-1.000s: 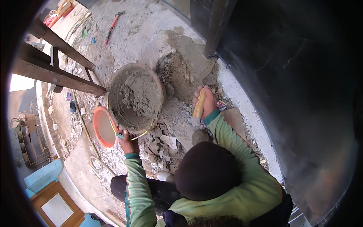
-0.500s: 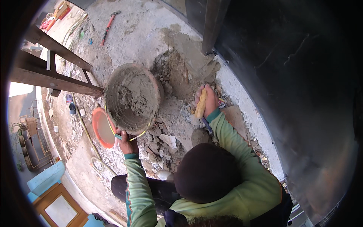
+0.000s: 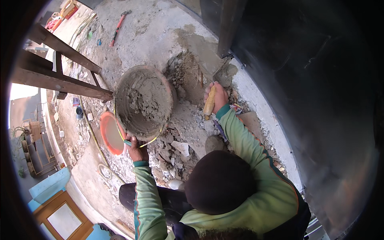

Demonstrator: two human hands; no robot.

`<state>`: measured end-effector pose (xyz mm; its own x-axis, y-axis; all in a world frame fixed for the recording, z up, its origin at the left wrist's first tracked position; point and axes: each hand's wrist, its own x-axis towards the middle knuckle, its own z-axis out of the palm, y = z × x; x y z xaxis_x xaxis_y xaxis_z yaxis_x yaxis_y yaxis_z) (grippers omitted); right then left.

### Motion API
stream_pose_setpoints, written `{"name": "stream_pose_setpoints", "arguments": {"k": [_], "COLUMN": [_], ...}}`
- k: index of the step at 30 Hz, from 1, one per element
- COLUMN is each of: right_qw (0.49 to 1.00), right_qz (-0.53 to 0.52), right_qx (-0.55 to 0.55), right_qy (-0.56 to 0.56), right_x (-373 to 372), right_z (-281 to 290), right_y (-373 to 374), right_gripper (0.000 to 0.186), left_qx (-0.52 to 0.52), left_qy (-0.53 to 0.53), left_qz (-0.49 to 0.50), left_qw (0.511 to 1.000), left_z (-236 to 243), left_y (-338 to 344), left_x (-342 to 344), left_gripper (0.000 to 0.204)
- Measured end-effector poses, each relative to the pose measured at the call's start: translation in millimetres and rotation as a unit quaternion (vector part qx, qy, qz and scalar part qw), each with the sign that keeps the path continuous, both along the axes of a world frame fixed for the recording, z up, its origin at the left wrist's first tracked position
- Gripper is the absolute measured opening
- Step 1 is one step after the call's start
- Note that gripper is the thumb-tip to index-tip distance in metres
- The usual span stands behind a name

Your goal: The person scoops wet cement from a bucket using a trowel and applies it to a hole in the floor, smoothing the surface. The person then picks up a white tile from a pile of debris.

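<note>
Toward two o'clock from centre, wooden-handled tool is wrapped by right hand's fingers — judged light, stiff, best held mid-handle. At ten, bucket of wet mortar seems heavy, slick-rimmed — bail grip is grasped by left hand at eight.

The head fisheye looks down at left hand and right hand.

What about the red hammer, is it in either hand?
No, the red hammer lies on the ground, away from the left hand and right hand.
</note>
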<state>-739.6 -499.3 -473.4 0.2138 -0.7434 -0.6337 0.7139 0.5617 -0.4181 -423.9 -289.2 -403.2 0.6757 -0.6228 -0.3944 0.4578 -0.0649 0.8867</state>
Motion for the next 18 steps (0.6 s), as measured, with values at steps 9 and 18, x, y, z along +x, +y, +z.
{"name": "stream_pose_setpoints", "arguments": {"k": [9,18], "right_qw": [1.000,0.999], "right_qz": [-0.017,-0.026], "right_qx": [-0.015,-0.009], "right_qy": [0.001,0.016], "right_x": [3.1,3.9], "right_z": [-2.6,14.7], "right_y": [3.0,-3.3], "right_gripper": [0.024,0.024], "left_qx": [-0.018,-0.017], "left_qy": [0.017,-0.005], "left_qz": [-0.005,-0.052], "left_qw": [1.000,0.998], "left_z": [5.8,-15.3], "left_y": [-1.3,13.2], "left_x": [-0.6,23.0], "left_gripper": [0.041,0.044]}}
